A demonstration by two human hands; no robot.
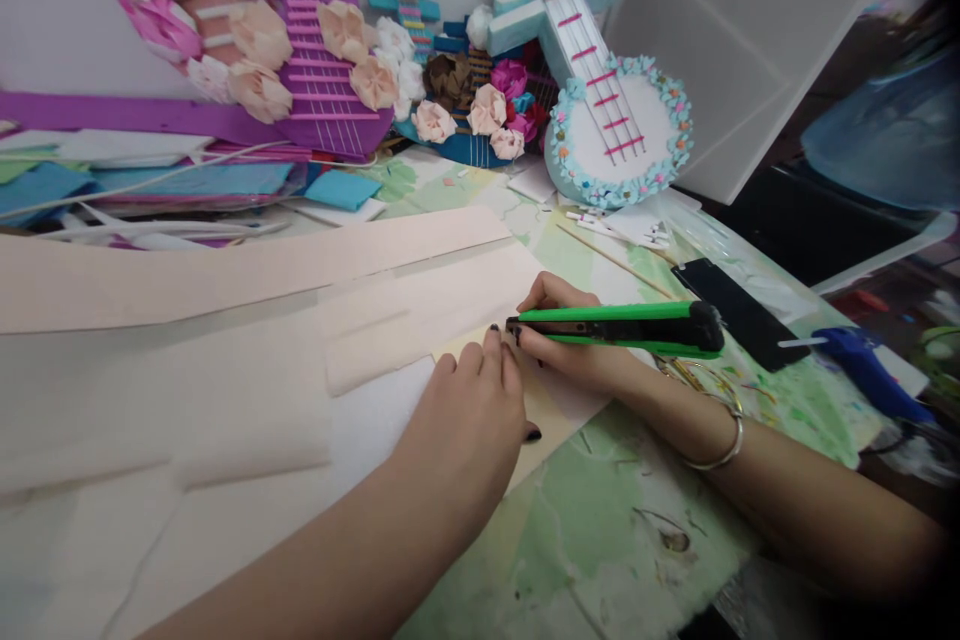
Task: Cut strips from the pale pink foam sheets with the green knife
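Right hand [589,362] closed round the green cutter [622,328], thumb and fingers clamping its front end; tip points to 9 o'clock, butt end to 3 o'clock, lying over the back of the hand. Tip sits just beside the left index fingertip, at its 3 o'clock; can't tell if they touch, blade too small to make out. Left hand [472,425] not gripping anything: fingers near together, pointing to 12 o'clock, laid on the pale yellow paper [559,425], thumb out at 3 o'clock. Paper is under both hands, spreading toward 4 o'clock of the left one. White sheet [382,405] at left hand's 9 o'clock, long pale pink strip [247,272] at its 10. From right hand: black slab [739,310] at 2 o'clock, blue glue gun [874,375] at 3, well apart; thin stick [615,260] near 12, and farther that way a white-and-light-blue model guitar [592,105], upright but tilted. Purple model guitar [300,50] between 10 and 11. Bangle [739,440] on right wrist. All on a green-patterned table cover [607,530].
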